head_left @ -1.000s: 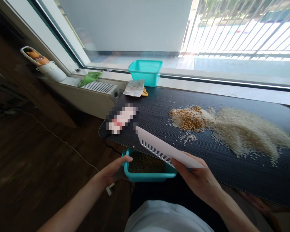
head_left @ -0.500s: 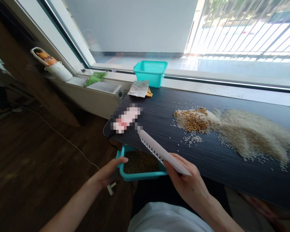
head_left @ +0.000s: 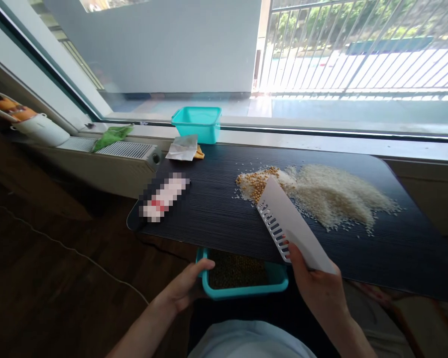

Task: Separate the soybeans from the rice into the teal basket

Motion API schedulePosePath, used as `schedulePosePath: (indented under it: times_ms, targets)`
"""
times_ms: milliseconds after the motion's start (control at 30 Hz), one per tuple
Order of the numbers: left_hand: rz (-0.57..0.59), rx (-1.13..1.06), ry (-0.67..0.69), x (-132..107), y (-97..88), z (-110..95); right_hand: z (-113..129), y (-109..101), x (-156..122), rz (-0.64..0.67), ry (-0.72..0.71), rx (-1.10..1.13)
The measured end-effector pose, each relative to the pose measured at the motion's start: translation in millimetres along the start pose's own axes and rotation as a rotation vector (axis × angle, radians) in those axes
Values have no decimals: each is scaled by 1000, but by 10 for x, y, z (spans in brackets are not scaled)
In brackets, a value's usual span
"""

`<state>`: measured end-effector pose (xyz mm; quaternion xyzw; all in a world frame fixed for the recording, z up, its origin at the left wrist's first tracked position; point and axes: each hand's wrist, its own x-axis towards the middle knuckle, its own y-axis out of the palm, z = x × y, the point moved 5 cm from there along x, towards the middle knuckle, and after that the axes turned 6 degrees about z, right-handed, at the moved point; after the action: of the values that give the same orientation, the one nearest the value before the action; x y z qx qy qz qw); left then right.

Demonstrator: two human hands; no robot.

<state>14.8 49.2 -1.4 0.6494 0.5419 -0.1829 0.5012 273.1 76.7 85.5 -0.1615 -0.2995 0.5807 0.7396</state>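
My left hand grips the left end of a teal plastic bin, its thumb over the rim. The bin sits below the table's front edge, holding small brownish-green grains. My right hand is closed on a flat white plastic scraper with slots along one edge. The scraper slants over the table, its far end at the small yellow-orange peas or beans and hiding some of them. White rice forms a spread heap to the right, joining the yellow ones.
The dark table stands against the window sill. At its back left are a second teal bin and a paper packet. A pixelated pinkish item lies at the left edge. A radiator bears a green cloth.
My right hand has carried the scraper from above the bin, forward over the table to the yellow grains. My left hand still holds the bin. The view has turned right.
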Motion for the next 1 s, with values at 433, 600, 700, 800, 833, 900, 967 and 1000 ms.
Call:
schedulePosePath:
  times_ms: [433, 600, 700, 800, 833, 900, 967, 1000]
  targets:
    - [19, -14, -110, 204, 350, 179, -480, -638, 254, -301, 90, -233]
    - [43, -31, -168, 231, 530, 225, -601, -803, 346, -263, 171, -172]
    - [54, -59, -181, 236, 613, 234, -590, -784, 340, -243, 175, -121]
    - [41, -61, -191, 246, 631, 239, -552, -690, 370, -152, 185, -52]
    - [39, -59, -194, 250, 630, 241, -535, -660, 389, -119, 188, -25]
    - [37, -59, -198, 259, 623, 245, -496, -614, 430, -50, 187, 20]
    - [31, -61, -196, 267, 613, 248, -455, -586, 465, 27, 180, 50]
    - [25, -62, -197, 269, 608, 251, -438, -577, 477, 67, 176, 64]
